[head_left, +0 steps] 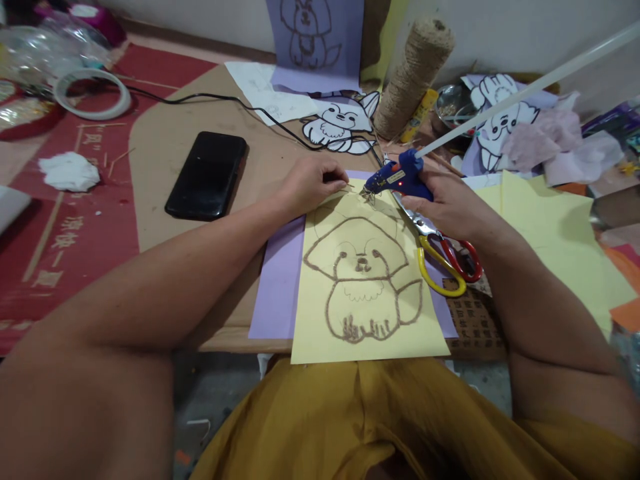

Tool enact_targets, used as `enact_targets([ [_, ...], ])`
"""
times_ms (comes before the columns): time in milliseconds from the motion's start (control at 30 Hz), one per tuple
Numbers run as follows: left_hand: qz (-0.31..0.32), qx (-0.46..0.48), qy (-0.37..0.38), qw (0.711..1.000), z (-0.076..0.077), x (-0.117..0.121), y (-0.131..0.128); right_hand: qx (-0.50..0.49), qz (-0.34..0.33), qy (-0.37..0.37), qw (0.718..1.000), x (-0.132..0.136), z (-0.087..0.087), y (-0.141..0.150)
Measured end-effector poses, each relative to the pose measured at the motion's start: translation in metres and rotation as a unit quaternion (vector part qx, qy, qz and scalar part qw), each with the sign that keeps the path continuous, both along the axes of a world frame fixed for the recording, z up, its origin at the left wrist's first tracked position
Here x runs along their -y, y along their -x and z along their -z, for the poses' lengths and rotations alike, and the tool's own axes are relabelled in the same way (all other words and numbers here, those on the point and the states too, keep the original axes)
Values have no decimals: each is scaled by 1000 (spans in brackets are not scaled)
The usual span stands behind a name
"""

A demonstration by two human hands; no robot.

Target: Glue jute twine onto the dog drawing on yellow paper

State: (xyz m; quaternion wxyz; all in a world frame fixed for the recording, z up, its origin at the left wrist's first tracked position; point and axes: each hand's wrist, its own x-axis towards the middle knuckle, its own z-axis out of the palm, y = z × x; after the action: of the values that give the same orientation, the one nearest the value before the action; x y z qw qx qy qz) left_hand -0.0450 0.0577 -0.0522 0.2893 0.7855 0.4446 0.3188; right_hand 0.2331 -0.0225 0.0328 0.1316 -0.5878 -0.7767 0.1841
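Note:
My right hand (447,200) is wrapped round a blue hot glue gun (395,177), and a long pale glue stick (490,110) sticks out of its back. Its nozzle points down-left over the top of a yellow sheet (310,327). Close to that nozzle my left hand (316,180) pinches a thin strand of twine (351,184). The yellow sheet bears a fox drawing (360,280), mostly outlined in brown twine, with faint pencil lines at the ears. Beneath it lies a purple sheet (277,293). Scissors (445,263) with yellow and red handles rest under my right hand.
A black phone (207,177) lies left of my left hand. A roll of twine (413,77) stands behind the glue gun, beside paper fox cutouts (340,120). A black cord (200,97) crosses the table. White tape (93,93) sits far left; yellow paper (555,233) lies right.

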Motion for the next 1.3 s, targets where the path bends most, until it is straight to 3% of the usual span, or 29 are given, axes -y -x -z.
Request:
enact_targets([
  [567, 0, -10, -9, 1000, 1, 0, 1, 7, 6, 11, 1000, 1, -1, 1],
  [900, 0, -38, -6, 999, -4, 3, 0, 29, -32, -53, 998, -2, 1, -5],
  [1300, -1, -54, -23, 998, -2, 1, 1, -8, -10, -4, 1000, 0, 3, 3],
])
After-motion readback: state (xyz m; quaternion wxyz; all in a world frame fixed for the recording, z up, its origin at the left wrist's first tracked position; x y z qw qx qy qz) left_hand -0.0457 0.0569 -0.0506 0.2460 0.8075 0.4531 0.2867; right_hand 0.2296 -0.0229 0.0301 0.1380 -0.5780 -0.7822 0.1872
